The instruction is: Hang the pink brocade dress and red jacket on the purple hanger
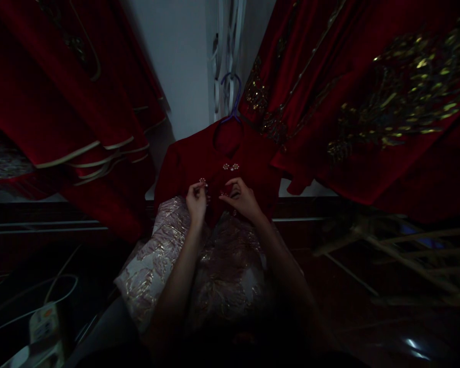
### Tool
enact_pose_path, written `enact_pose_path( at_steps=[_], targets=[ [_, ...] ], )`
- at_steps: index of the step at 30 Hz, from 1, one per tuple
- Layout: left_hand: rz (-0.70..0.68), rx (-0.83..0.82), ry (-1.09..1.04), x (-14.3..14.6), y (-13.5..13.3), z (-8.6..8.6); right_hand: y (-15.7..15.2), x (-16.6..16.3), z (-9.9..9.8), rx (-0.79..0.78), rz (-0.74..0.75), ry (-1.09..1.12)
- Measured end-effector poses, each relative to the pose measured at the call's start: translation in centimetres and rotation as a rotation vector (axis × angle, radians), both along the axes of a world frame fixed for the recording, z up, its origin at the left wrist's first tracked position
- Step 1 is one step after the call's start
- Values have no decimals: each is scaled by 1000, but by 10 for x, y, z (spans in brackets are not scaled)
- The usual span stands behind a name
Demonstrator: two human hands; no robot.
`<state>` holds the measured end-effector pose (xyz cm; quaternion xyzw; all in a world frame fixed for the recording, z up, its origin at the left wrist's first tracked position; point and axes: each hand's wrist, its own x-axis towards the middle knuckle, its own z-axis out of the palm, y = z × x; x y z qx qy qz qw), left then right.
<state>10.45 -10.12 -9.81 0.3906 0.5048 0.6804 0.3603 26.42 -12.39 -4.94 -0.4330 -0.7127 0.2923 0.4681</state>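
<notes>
A dark red garment hangs in front of me on a purple hanger. It has small pearl-like button clasps down its front. My left hand pinches one clasp at the garment's front edge. My right hand is closed in a pinch on the red fabric just opposite. Both hands meet at the chest of the garment, below the fastened upper clasp. A pale pink and gold patterned cloth lies under my forearms.
Red garments with cream piping hang at the left. Red fabric with gold embroidery hangs at the right. A white wall stands behind. A white power strip with cables lies on the dark floor at lower left.
</notes>
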Motion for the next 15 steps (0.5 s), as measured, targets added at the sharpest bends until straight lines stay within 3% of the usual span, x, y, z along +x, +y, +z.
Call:
enact_pose_path(
  at_steps=[7, 15],
  targets=[
    [-83, 71, 100, -2, -4, 2, 23, -32, -4, -18, 28, -103],
    [13, 131, 156, -5, -2, 3, 33, -48, -6, 45, -27, -162]
  ],
)
